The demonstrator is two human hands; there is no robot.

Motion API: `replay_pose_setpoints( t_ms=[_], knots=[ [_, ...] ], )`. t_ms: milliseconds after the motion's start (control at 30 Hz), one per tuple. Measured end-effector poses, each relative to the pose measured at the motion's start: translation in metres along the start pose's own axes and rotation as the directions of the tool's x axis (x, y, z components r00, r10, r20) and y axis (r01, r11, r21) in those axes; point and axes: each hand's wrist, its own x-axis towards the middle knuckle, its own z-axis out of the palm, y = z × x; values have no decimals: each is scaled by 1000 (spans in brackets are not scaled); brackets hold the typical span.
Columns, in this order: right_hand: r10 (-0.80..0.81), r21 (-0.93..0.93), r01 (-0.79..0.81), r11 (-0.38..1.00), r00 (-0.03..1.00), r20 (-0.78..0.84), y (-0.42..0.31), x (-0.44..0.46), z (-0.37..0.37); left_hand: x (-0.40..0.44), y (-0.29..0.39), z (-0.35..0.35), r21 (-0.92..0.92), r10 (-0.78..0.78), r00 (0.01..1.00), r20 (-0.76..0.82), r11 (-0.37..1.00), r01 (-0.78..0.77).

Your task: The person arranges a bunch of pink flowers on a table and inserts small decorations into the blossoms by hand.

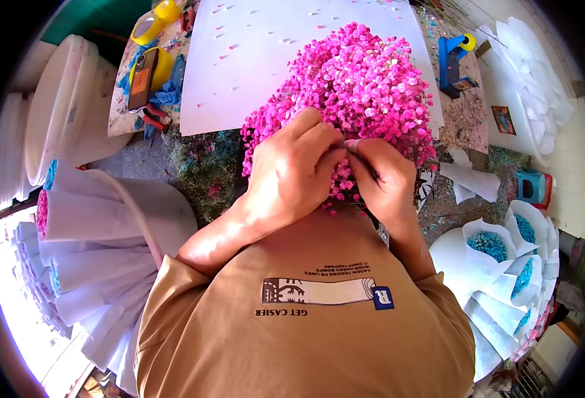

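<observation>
A big, full bunch of bright pink baby's breath (362, 83) leans over the near edge of the table, close against my chest. My left hand (292, 162) is closed at the near side of the bunch, its fingers curled and thumb pressed in among the flowers. Right beside it my right hand (387, 176) is also closed, thumb and forefinger pinched together. The fingertips of both hands almost meet in front of the blooms. The stems are mostly hidden by my hands, so the exact spot they grip is unclear.
White paper (239, 66) with scattered petals covers the table. At its left lie a phone (142, 79), yellow tape (148, 30) and red-handled pliers (153, 118); a blue tape dispenser (450, 66) stands right. Wrapped blue bouquets (488, 245) and a white bucket (166, 199) flank me.
</observation>
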Motion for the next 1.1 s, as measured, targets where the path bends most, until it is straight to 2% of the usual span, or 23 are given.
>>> replay_pose_setpoints(
  t_ms=[67,133,167,267,300,333,367,400,433,467,567,600,633,667,733,767,800,833,867,967,1033,1067,1100],
  knots=[
    [-2,3,2,1000,1000,0,0,0,0,0,-1,-2,-64,20,1000,-20,998,-21],
    [-11,11,11,1000,1000,9,0,1,0,-1,0,-9,-221,-215,975,59,950,222],
    [-10,12,10,1000,1000,5,0,0,1,-7,-14,-1,-491,-299,951,81,818,299],
    [10,20,-10,1000,1000,0,1,1,2,-3,-22,-23,-812,-410,886,216,429,397],
    [-4,6,4,1000,1000,-3,2,1,2,4,-29,-30,-895,-233,939,254,310,319],
    [-19,-6,19,1000,1000,-7,3,1,3,3,-25,-28,-895,-238,938,251,313,319],
    [-21,-1,21,1000,1000,-4,2,1,2,3,-15,-22,-747,-309,934,178,576,332],
    [5,-12,-5,1000,999,34,-2,2,0,7,-5,-20,-525,-354,931,86,778,345],
    [31,-26,-30,999,997,72,-3,2,-1,6,-9,-21,-333,-316,934,168,873,356],
    [29,-24,-28,999,997,74,-3,2,0,13,-7,-22,-99,-105,986,130,988,118],
    [34,-6,-33,999,997,65,0,3,1,13,-15,-17,-97,-161,980,117,980,173],
    [29,-3,-29,1000,997,69,0,3,1,12,-17,-16,-396,-243,965,95,880,261],
    [26,1,-26,1000,997,74,0,2,1,11,-18,-17,-656,-330,939,100,687,311],
    [30,-1,-30,1000,997,72,2,2,2,13,-22,-28,-683,-386,899,206,602,415],
    [-34,-22,35,999,998,54,5,2,5,24,-12,-38,-600,-396,861,318,619,506],
    [-35,-17,36,999,998,59,5,3,5,27,-10,-32,-447,-354,888,294,770,455],
    [-32,-47,36,998,997,74,3,3,3,30,-7,-24,-274,-306,910,280,883,382],
    [-29,-77,35,996,996,89,3,3,3,31,-14,-18,-93,-106,965,242,987,132],
    [-28,-73,35,997,995,96,3,2,4,31,-19,-14,31,-72,960,270,997,66],
    [-1,-29,3,1000,998,56,5,3,5,32,-27,-10,29,-73,945,319,997,67],
    [15,-1,-15,1000,999,44,4,6,4,30,-23,-8,-81,-74,973,219,992,94],
    [23,31,-24,999,999,32,5,7,4,27,-23,-7,-83,-76,972,222,992,96],
    [25,51,-27,998,999,45,8,8,4,21,-24,-8,-320,-155,983,100,930,179]
  ],
)
